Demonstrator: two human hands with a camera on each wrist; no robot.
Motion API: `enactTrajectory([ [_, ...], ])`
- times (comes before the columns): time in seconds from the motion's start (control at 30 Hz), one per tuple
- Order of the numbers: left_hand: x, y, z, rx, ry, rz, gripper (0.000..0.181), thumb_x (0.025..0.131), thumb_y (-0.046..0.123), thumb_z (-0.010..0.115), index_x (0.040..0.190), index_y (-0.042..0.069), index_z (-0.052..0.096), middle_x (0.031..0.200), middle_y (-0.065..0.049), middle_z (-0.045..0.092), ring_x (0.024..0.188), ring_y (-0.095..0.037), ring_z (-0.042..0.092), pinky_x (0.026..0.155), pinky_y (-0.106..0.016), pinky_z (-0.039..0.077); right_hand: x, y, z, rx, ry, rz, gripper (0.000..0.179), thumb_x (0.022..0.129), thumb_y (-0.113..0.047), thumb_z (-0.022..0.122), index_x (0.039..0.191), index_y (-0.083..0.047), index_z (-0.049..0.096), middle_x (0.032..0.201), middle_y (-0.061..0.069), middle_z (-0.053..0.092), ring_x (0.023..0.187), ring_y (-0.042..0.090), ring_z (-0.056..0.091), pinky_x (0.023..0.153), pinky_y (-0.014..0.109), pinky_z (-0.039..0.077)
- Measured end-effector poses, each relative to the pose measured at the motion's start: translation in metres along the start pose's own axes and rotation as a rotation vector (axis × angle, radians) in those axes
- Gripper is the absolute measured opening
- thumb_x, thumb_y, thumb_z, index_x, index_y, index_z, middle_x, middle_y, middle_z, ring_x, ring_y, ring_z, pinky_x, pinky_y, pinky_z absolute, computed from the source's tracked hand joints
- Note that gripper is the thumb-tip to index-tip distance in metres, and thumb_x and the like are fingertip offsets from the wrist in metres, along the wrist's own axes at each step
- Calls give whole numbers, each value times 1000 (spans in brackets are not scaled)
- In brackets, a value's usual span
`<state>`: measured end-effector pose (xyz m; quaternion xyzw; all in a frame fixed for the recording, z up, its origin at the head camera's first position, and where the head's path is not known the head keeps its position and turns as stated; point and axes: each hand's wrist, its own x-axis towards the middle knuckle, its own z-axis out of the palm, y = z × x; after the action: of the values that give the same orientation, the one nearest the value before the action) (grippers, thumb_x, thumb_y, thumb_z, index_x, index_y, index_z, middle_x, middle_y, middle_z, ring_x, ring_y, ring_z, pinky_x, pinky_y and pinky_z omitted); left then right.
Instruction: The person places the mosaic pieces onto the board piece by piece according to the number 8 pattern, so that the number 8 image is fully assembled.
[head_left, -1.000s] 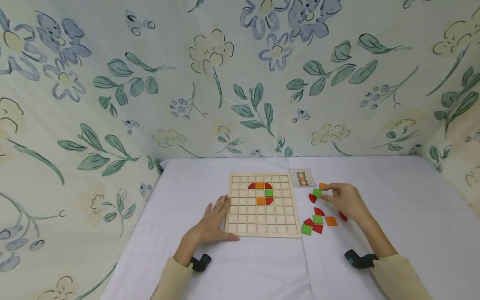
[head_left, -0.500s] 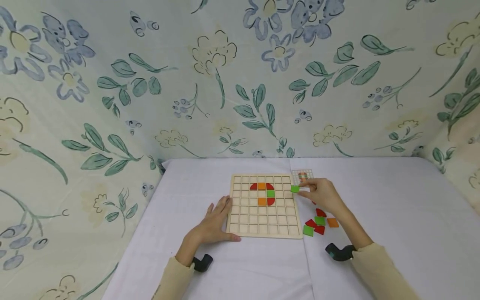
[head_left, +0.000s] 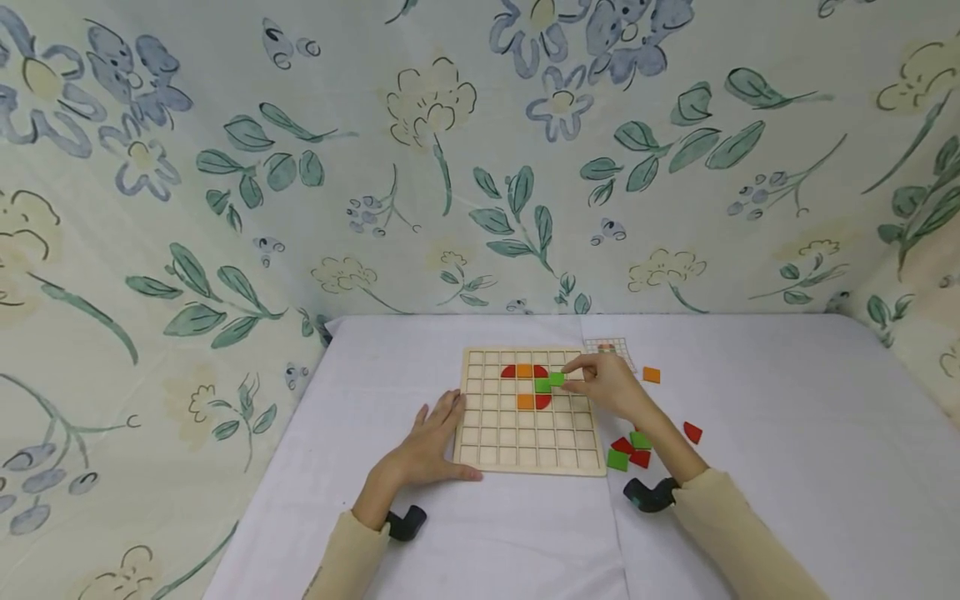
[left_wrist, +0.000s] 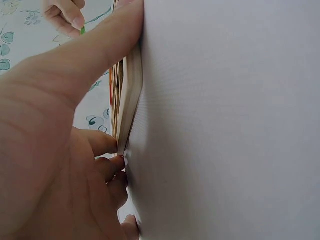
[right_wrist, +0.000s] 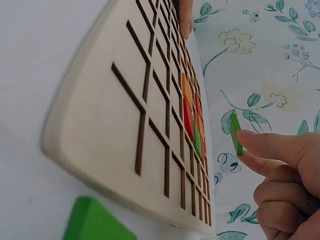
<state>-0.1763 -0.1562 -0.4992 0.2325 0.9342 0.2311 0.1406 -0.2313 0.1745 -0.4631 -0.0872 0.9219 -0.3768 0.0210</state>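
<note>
My right hand (head_left: 613,388) pinches a green square tile (head_left: 557,379) between thumb and fingertips. In the right wrist view this green tile (right_wrist: 236,133) is held on edge, raised over the wooden grid board (right_wrist: 100,95). The board (head_left: 495,437) lies flat; red quarter-round tiles (head_left: 542,402), orange square tiles (head_left: 525,402) and a green square tile (head_left: 542,386) sit in its upper cells. My left hand (head_left: 423,450) rests at the board's lower left corner, fingers along the left side, thumb by the front edge. In the left wrist view its thumb (left_wrist: 85,60) covers part of the board's edge.
Right of the board lies a loose group of red tiles (head_left: 640,459) and green tiles (head_left: 617,460), partly behind my right forearm. An orange tile (head_left: 652,375) and a red tile (head_left: 693,432) lie farther right. A pattern card (head_left: 624,348) shows behind my right hand.
My right hand has picked the green tile off the loose tiles at the right and carried it left over the board. My left hand has stayed at the board's corner.
</note>
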Motion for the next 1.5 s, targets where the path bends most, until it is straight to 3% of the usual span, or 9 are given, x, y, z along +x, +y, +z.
enactTrajectory([
  [0.23, 1, -3, 1, -20, -2, -1, 128, 79, 62, 82, 166, 2, 10, 175, -18, 4, 164, -33, 2, 131, -62, 2, 10, -11, 15, 19, -43, -33, 26, 87, -20, 84, 108, -5, 79, 58, -3, 34, 55, 14, 30, 51, 24, 25],
  [0.4, 1, -3, 0, -17, -4, 0, 127, 79, 62, 82, 166, 2, 11, 175, -18, 4, 164, -33, 3, 131, -61, 2, 16, -18, 26, 17, -56, -45, 23, 86, -19, 86, 104, -6, 80, 61, -2, 39, 57, 13, 35, 53, 25, 28],
  [0.73, 3, -2, 1, -3, -15, -3, 127, 80, 63, 81, 166, 3, 9, 175, -17, 3, 164, -32, 3, 131, -61, 3, 29, -24, 44, 32, -108, -20, 22, 86, -19, 85, 103, -7, 79, 61, -3, 43, 56, 12, 38, 52, 23, 30],
  [0.97, 1, -2, -1, -11, -12, -8, 128, 79, 62, 82, 166, 3, 9, 175, -17, 4, 164, -32, 3, 131, -60, 3, 31, -25, 49, 40, -113, -27, 21, 85, -16, 85, 103, -7, 79, 66, -1, 47, 58, 12, 39, 51, 22, 30],
  [1.5, 0, 0, -1, -21, -6, -4, 128, 79, 60, 83, 166, 1, 10, 175, -18, 4, 164, -33, 3, 131, -61, 3, 31, -17, 54, 66, -105, -47, 22, 87, -17, 84, 105, -6, 79, 58, -3, 38, 53, 11, 32, 52, 23, 27],
])
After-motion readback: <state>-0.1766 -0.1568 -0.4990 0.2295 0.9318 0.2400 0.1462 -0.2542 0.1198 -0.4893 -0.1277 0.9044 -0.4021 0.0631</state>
